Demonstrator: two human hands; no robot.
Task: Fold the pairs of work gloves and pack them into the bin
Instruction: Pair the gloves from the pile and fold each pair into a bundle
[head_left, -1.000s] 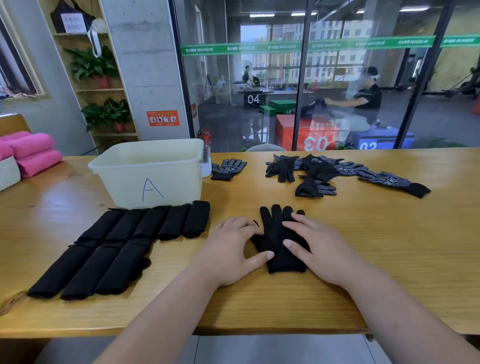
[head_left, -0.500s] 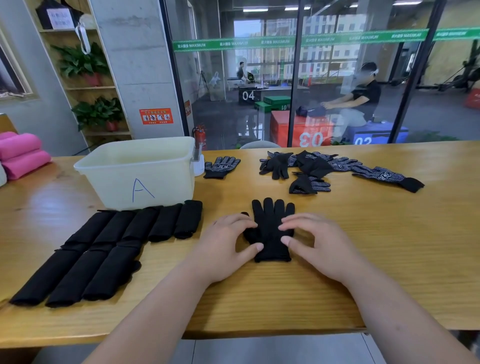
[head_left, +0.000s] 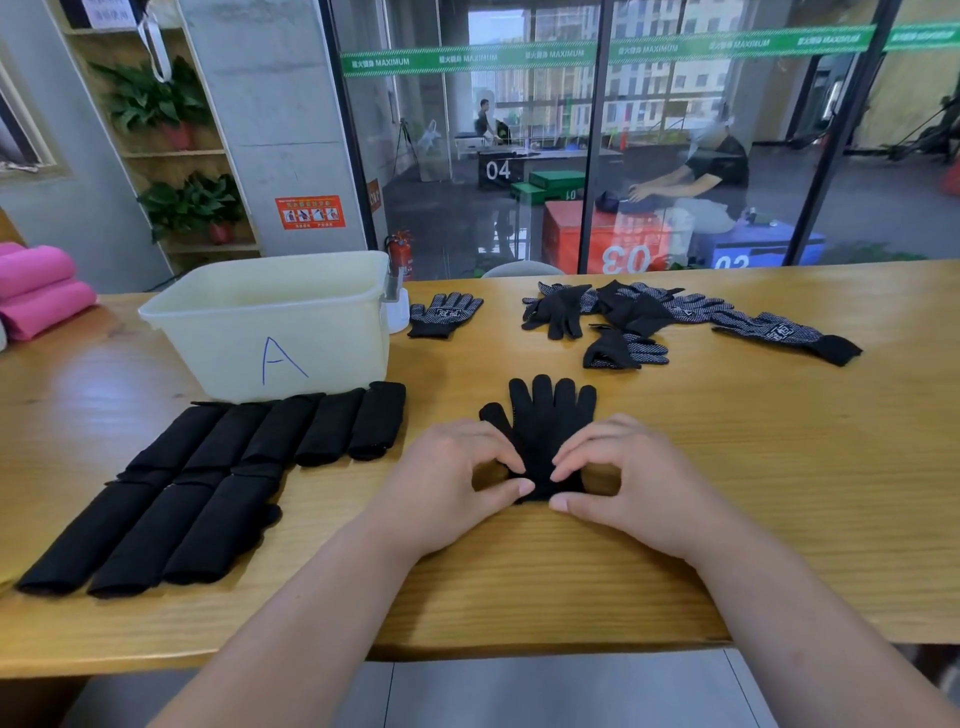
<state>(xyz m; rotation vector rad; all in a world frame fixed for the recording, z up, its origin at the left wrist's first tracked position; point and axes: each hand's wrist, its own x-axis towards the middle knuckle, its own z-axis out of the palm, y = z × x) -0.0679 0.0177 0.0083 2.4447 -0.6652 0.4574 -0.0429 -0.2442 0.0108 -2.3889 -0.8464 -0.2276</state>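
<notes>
My left hand (head_left: 447, 480) and right hand (head_left: 623, 483) both pinch the cuff of the glove (head_left: 545, 421). It lies flat on the table (head_left: 727, 467), fingers pointing away.

Seeing grained wood on the table (head_left: 753, 467), shining with a smooth varnish. Finding matt black knit cloth in the flat glove (head_left: 545, 421) and the folded gloves (head_left: 218, 457). Noting smooth, milky plastic in the bin (head_left: 322, 332), pale dots speckling the loose gloves (head_left: 628, 312).

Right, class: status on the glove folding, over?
Left hand and right hand pinch flat glove at cuff. Folded gloves lie before bin, unpacked. Nothing blocking.
</notes>
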